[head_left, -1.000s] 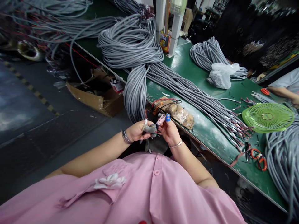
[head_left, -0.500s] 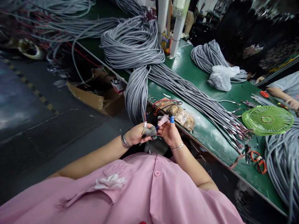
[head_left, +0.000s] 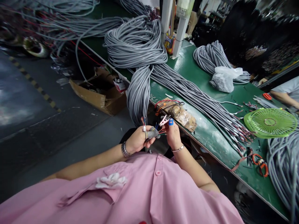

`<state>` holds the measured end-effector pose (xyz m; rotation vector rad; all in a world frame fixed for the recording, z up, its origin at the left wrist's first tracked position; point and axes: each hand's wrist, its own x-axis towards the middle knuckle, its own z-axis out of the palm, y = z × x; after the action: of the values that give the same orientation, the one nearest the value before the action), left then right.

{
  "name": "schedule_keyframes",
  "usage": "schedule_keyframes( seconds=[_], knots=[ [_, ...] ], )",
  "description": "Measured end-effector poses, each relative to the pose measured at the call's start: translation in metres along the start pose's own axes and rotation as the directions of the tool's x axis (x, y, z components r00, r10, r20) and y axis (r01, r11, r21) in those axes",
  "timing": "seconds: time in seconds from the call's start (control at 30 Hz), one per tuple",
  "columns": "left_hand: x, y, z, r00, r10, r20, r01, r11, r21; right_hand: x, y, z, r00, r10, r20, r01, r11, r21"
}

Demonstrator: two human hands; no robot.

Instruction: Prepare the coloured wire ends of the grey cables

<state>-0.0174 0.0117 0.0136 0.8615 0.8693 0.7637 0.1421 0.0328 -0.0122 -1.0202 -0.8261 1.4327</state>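
Observation:
My left hand, with grey finger covers on thumb and finger, is closed on the end of a grey cable, whose thin coloured wires fan out toward the other hand. Another wire bundle with a white sleeve sticks up beside the left thumb. My right hand has blue tape on its thumb and is closed around a small pink clip-like tool. The tool's tips are too small to make out. The fingers of this hand are partly hidden behind the thumb.
A green table carries coiled grey cables, a taped brown block, a green fan and orange-handled scissors. A cardboard box stands on the floor at left. Another person's arm shows at the right edge.
My right hand has drawn slightly away from my left, and the coloured wires between them now show spread out. The pink tool has turned and shows more clearly. The view has shifted slightly.

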Motion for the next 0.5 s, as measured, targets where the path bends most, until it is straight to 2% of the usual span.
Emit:
schedule_keyframes(
  seconds=[0.1,0.2,0.33,0.5],
  knots=[
    [0.003,-0.0008,0.001,1.0,0.011,0.01,-0.011,1.0,-0.003,0.0056,0.0,0.0017,0.992,0.1,0.08,-0.112,0.979,0.169],
    [0.0056,-0.0034,0.0014,1.0,-0.006,0.011,0.006,1.0,-0.005,0.0099,-0.0023,0.0048,0.988,0.134,0.083,-0.153,0.939,0.309],
    [0.0085,-0.0059,0.0014,1.0,-0.023,-0.007,0.024,1.0,0.018,0.0111,-0.0013,0.0052,0.987,0.138,0.077,-0.156,0.919,0.362],
    [0.0046,-0.0072,-0.0001,1.0,-0.01,-0.01,0.011,0.999,0.04,0.0076,-0.0023,0.0023,0.967,0.237,0.095,-0.255,0.892,0.374]
  ],
)
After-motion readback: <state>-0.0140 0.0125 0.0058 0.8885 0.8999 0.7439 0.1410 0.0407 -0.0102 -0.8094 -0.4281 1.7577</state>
